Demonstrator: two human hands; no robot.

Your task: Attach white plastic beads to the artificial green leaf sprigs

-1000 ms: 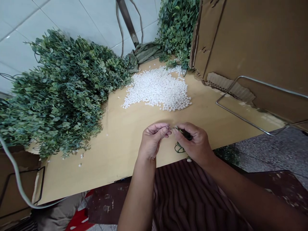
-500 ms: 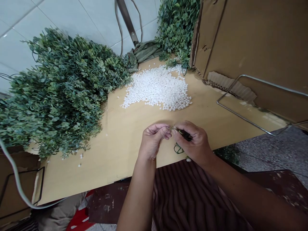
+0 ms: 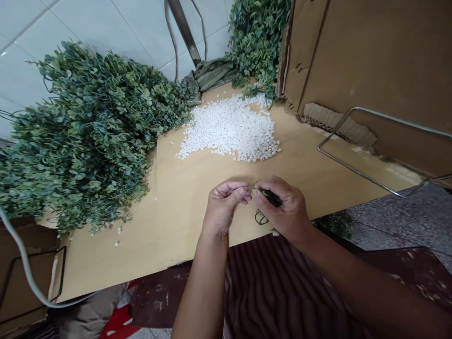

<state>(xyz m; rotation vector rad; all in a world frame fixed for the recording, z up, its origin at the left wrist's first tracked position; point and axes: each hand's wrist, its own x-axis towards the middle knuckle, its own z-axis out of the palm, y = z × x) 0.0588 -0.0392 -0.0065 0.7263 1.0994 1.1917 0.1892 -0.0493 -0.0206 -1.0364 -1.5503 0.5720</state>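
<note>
My right hand (image 3: 284, 202) is closed around a green artificial sprig (image 3: 261, 217), whose looped stem hangs below the fingers. A small white bead-like piece (image 3: 275, 232) shows under that hand, at the sprig's lower end. My left hand (image 3: 228, 202) is closed in a pinch, its fingertips meeting those of the right hand. What lies between the left fingertips is too small to make out. Both hands are over the front of the tan board (image 3: 183, 202). Beyond them lies a heap of small white bead-like pieces (image 3: 229, 129).
A large pile of green artificial foliage (image 3: 95, 136) covers the left side, with more foliage (image 3: 259, 42) at the back. On the right stand a cardboard box (image 3: 374, 61) and a bent metal wire frame (image 3: 356, 169). A pale cable (image 3: 26, 263) curves at the lower left.
The hands stay in nearly the same pinched pose. The whole view has shifted very slightly.
</note>
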